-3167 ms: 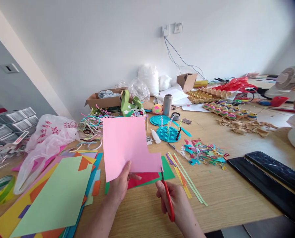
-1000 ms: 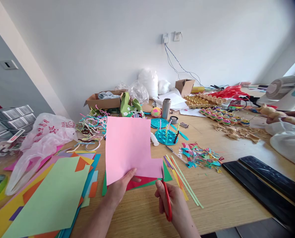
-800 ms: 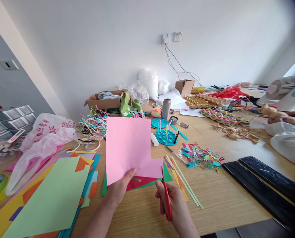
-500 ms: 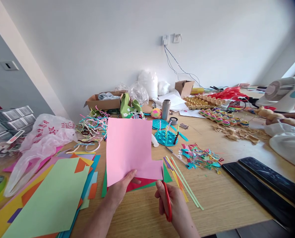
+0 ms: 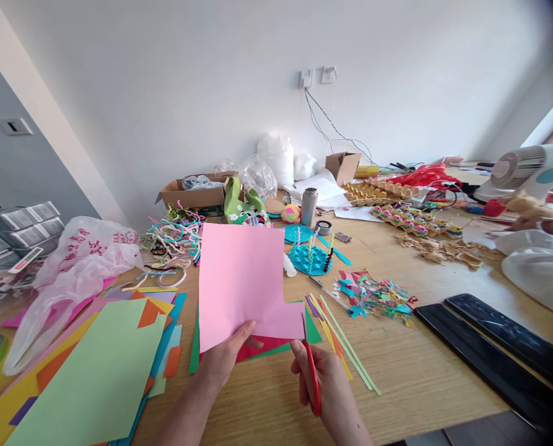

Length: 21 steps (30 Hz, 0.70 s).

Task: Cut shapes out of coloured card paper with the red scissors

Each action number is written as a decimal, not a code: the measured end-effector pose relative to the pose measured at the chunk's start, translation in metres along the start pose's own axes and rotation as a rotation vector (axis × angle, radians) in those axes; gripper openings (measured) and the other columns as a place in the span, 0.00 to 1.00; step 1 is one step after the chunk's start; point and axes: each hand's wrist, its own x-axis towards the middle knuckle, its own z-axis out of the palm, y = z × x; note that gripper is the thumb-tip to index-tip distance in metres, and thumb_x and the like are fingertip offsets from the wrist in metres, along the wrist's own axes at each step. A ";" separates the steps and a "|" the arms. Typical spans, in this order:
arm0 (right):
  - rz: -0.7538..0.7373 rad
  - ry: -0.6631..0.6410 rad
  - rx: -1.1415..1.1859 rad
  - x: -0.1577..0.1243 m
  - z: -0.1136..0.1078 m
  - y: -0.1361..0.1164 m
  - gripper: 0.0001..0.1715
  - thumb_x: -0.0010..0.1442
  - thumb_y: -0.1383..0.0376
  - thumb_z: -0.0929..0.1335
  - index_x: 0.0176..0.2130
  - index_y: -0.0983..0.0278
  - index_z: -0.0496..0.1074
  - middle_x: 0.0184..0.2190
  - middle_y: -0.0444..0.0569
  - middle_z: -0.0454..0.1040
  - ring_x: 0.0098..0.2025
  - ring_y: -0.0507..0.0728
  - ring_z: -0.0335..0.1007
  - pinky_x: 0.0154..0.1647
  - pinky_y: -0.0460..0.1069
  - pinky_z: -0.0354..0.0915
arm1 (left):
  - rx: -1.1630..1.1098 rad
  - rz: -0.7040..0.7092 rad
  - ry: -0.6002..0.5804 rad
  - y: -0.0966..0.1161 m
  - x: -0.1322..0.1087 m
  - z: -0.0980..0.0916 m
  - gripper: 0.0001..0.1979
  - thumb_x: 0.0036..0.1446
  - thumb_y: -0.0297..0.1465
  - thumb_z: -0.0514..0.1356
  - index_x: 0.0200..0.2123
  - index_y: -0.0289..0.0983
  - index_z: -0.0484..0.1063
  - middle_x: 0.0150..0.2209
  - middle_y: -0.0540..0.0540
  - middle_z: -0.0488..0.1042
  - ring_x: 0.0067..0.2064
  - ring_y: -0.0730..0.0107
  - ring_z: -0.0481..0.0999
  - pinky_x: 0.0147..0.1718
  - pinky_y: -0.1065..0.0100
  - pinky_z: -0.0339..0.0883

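Bottom of frame, right of centre: right hand point(image 5: 325, 378), curled round red-handled metal scissors point(image 5: 313, 384) pointing up the frame. Thin blades at right edge of L-shaped pink paper sheet point(image 5: 241, 279); cannot tell how far parted. Bottom, left of centre: left hand point(image 5: 225, 359), pinching lower edge of same sheet, thumb on front face, fingers behind. Sheet at centre of frame, raised above light-brown wooden table point(image 5: 257, 406). Lower left: pale green rectangular paper point(image 5: 100, 365), on top of a multicoloured stack. Below and behind pink sheet: red paper point(image 5: 269, 344) and green paper point(image 5: 312, 326), partly covered. Just right of these: narrow pale green paper strips point(image 5: 367, 373). Lower right: two long black glossy slabs point(image 5: 471, 353), side by side. Right of centre: loose heap of coloured paper shreds point(image 5: 378, 294). Farther, centre: upright silver metal bottle point(image 5: 309, 206). Left of it, farther: brown cardboard box point(image 5: 192, 195), near white wall point(image 5: 187, 80)
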 end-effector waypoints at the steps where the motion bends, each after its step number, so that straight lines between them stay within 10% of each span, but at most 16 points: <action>1: 0.000 -0.002 0.000 -0.001 0.000 -0.001 0.35 0.50 0.36 0.58 0.19 0.63 0.62 0.05 0.42 0.60 0.08 0.48 0.51 0.11 0.43 0.46 | -0.001 -0.005 -0.006 0.000 0.000 0.000 0.16 0.43 0.44 0.65 0.31 0.38 0.75 0.26 0.47 0.78 0.33 0.59 0.77 0.44 0.57 0.68; 21: 0.002 -0.009 0.025 0.000 -0.003 -0.001 0.34 0.50 0.36 0.58 0.20 0.63 0.62 0.06 0.42 0.60 0.08 0.47 0.50 0.11 0.42 0.45 | -0.008 -0.019 -0.049 0.005 -0.002 -0.001 0.19 0.43 0.43 0.65 0.37 0.38 0.74 0.30 0.47 0.79 0.35 0.58 0.78 0.40 0.59 0.71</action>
